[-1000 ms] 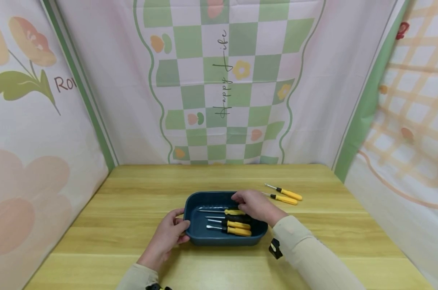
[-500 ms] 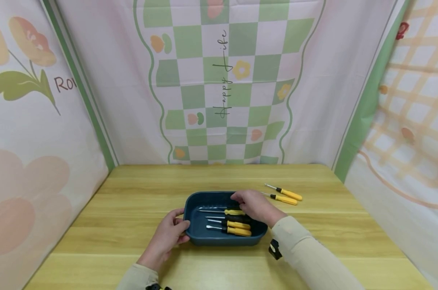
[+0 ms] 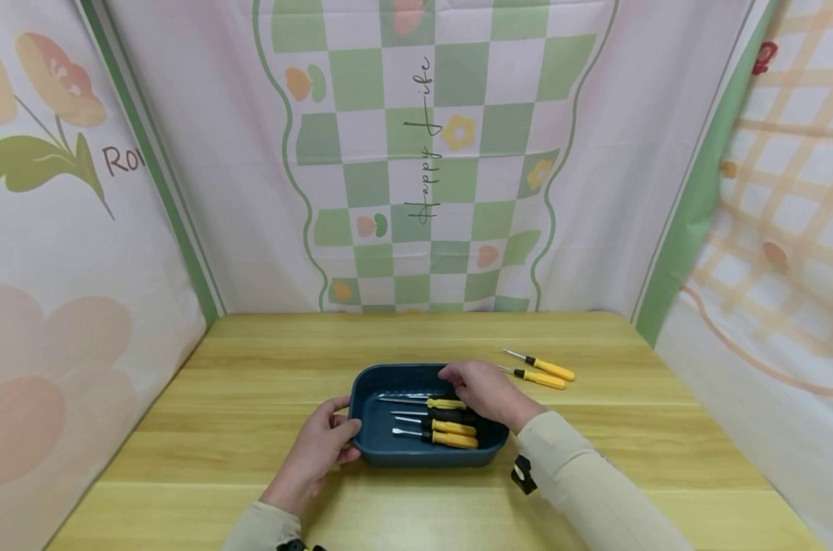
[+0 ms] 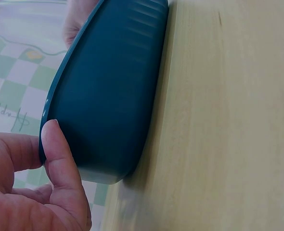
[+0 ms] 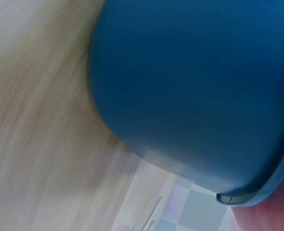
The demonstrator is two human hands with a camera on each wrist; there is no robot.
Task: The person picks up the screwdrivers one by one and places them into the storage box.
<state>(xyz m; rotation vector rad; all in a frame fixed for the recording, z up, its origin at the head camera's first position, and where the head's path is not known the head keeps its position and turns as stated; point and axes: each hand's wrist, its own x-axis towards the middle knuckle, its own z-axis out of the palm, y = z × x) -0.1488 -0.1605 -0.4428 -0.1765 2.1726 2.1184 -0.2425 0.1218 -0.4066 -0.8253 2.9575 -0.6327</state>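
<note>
A dark blue plastic bin stands on the wooden table, with several screwdrivers lying side by side in it. My left hand pinches its left rim, thumb outside, as the left wrist view also shows. Over the right end, my right hand reaches in with bent fingers, its fingertips hidden. From under them a dark-handled screwdriver shows at the back of the row. In front of it lie a yellow-handled screwdriver, a black-handled one and two with yellow-and-black handles.
Two more yellow-handled screwdrivers lie on the table behind the right hand. Patterned cloth hangs behind the table and along both sides. In the right wrist view the bin's outer wall fills most of the picture.
Both hands and the bin keep nearly the same place. At the back of the row, the shaft under my right fingers has come into view and extends further left.
</note>
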